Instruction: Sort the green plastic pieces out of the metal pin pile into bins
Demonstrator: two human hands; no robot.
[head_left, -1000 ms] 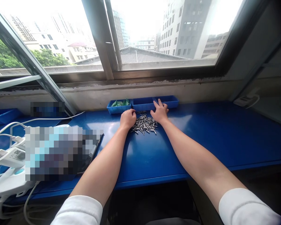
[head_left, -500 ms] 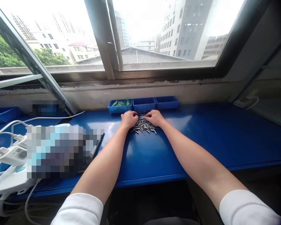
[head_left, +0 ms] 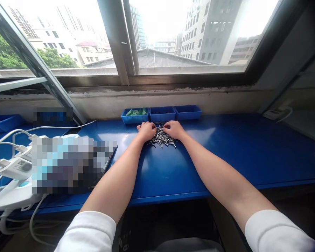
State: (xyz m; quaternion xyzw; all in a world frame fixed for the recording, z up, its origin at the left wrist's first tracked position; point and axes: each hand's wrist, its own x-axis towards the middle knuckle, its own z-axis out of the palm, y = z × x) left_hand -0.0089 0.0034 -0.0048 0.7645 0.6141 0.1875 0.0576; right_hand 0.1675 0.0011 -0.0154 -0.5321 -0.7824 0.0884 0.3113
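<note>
On the blue tabletop [head_left: 168, 175] lies a heap of thin, shiny metal pins that look like blind rivets [head_left: 162, 138]. My left hand [head_left: 147, 131] is at the heap's left edge, its fingers curled with the tips at the pins. Opposite it, my right hand [head_left: 174, 130] rests at the upper right of the heap, thumb and fingers bent together in a pinch. The fingertips of both hands are too small and partly hidden to show what is between them. Just behind the hands stand the left blue bin [head_left: 134, 120], holding green pieces, the middle bin [head_left: 162, 118] and the right bin [head_left: 188, 114].
At the left, a white power strip [head_left: 9, 199] with plugged-in chargers [head_left: 17, 169] and loose cables lies beside a blurred-out object [head_left: 64, 164]. A metal shelf post [head_left: 60, 92] rises at the back left. The window [head_left: 157, 75] runs behind the table.
My left hand has shifted slightly right, closer to the right hand, its back fingers more spread. The right hand stays nearly in place. The whole view has tilted a little.
</note>
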